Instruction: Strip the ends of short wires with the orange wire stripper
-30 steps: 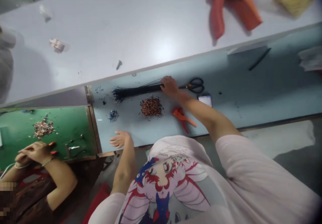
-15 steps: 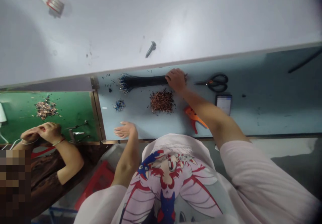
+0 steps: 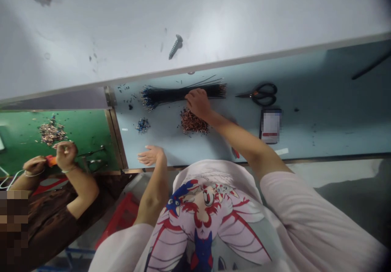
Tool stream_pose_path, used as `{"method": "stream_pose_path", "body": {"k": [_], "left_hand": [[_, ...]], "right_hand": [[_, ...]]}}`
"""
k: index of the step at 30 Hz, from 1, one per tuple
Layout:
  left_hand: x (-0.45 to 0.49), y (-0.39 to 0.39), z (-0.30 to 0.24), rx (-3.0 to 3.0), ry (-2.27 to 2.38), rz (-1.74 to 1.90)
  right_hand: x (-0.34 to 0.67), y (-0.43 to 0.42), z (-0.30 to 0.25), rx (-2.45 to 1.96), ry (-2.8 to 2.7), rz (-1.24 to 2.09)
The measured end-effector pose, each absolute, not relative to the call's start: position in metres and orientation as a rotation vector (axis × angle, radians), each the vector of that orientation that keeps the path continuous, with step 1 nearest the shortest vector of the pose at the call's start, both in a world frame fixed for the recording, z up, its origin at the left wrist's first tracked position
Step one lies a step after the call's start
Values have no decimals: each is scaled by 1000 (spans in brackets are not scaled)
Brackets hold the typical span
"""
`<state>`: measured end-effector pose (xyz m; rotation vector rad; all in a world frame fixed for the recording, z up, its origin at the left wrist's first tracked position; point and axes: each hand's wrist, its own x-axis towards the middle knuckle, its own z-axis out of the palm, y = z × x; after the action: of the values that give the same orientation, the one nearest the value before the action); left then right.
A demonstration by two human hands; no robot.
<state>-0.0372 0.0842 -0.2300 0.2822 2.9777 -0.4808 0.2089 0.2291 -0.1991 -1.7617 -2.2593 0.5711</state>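
Note:
A bundle of thin black wires [image 3: 166, 96] lies lengthwise under the shelf edge. Its left ends look blue and silvery, its right ends coppery, and a few strands stray from the top. My right hand [image 3: 199, 104] is over the middle of the bundle, fingers bent onto the wires; the fingertips are partly hidden. Just below that hand sits a heap of copper-coloured bits [image 3: 194, 122], partly covered by it. My left hand [image 3: 152, 156] rests at the table's front edge, fingers stretched out and holding nothing. A small pile of blue and silver bits [image 3: 143, 125] lies above it.
Black scissors [image 3: 264, 95] and a phone [image 3: 271, 126] lie right of the bundle. My right forearm mostly hides an orange-red tool [image 3: 235, 152]. A white shelf [image 3: 244, 31] bearing a screw [image 3: 175, 47] overhangs the back. To the left, another person's hands [image 3: 65, 155] hold something orange.
My right hand has slid left from the bundle's right end to its middle, uncovering the coppery ends. Some strands have spread out. My left hand has stayed at the edge.

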Motion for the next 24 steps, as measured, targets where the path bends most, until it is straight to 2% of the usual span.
{"method": "stream_pose_path", "body": {"k": [7,16,24], "left_hand": [[-39,82,-236,248,3129,-299],[-39,82,-240,207,3188,-180],[-41,80,-241,262,3184,-295]], "right_hand": [[154,247,-211,-1682,-2351,551],[148,248,-214,-1605,-2401,488],[152,246,-204,-1572,-2343,577]]}}
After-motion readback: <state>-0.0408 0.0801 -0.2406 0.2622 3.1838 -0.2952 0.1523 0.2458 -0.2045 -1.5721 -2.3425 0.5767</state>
